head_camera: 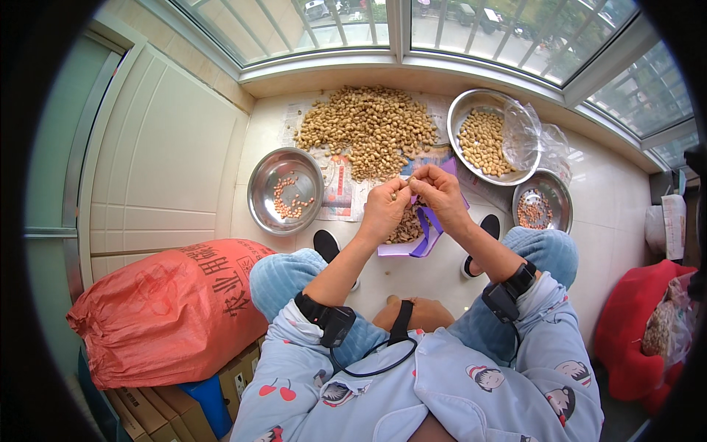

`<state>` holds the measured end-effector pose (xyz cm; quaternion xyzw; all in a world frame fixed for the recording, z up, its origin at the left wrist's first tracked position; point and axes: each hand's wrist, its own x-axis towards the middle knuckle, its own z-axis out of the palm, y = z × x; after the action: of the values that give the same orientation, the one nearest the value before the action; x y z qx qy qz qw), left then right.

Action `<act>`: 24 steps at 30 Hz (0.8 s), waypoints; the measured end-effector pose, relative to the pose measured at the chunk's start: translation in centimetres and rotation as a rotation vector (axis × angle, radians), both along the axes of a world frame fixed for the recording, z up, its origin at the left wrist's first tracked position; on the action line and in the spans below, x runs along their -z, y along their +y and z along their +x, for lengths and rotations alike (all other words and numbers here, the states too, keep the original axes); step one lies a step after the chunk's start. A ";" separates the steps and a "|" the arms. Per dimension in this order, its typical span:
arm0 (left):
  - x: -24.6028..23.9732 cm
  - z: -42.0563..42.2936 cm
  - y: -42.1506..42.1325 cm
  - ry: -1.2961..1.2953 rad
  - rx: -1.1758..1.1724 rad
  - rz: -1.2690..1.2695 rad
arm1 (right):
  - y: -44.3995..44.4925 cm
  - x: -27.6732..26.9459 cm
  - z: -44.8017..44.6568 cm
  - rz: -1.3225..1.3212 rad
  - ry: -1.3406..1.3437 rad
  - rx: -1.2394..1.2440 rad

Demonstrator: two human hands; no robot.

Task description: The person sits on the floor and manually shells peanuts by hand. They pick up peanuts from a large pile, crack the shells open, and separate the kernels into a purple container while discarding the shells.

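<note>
My left hand (386, 205) and my right hand (440, 194) meet at the fingertips. Pinched between them is a small peanut (410, 179), mostly hidden by the fingers. Under both hands a purple box (399, 250) holds broken peanut shells (406, 232). Beyond the hands, a large heap of unshelled peanuts (370, 127) lies on newspaper (338, 190). To the left stands a steel basin (264, 212) with shelled pinkish kernels (287, 201). A larger steel basin (456, 113) at the right contains unshelled peanuts (480, 141).
A smaller steel basin (563, 199) with kernels sits by my right knee. Clear plastic bags (522, 135) drape over the large basin's rim. A full red woven sack (165, 309) rests at my left, near cardboard boxes (149, 411). A red bag (624, 326) lies far right; windows rise ahead.
</note>
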<state>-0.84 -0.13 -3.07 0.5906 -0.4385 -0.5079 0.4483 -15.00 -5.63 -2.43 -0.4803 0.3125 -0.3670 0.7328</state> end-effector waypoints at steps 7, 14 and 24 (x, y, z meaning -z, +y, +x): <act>-1.3 -0.1 -0.2 0.230 -0.056 0.124 | 0.1 0.6 0.4 0.038 -0.051 0.023; -1.8 2.0 -0.9 0.509 -0.026 0.279 | -0.6 0.0 -0.1 -0.599 0.460 0.016; -1.8 2.2 -0.9 0.718 -0.019 0.288 | -0.3 0.1 0.0 -0.681 0.446 0.070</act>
<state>1.37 -1.04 -1.25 0.4359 -0.1723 -0.7346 0.4906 -14.99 -5.93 -2.55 -0.7523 0.3408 -0.3611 0.4331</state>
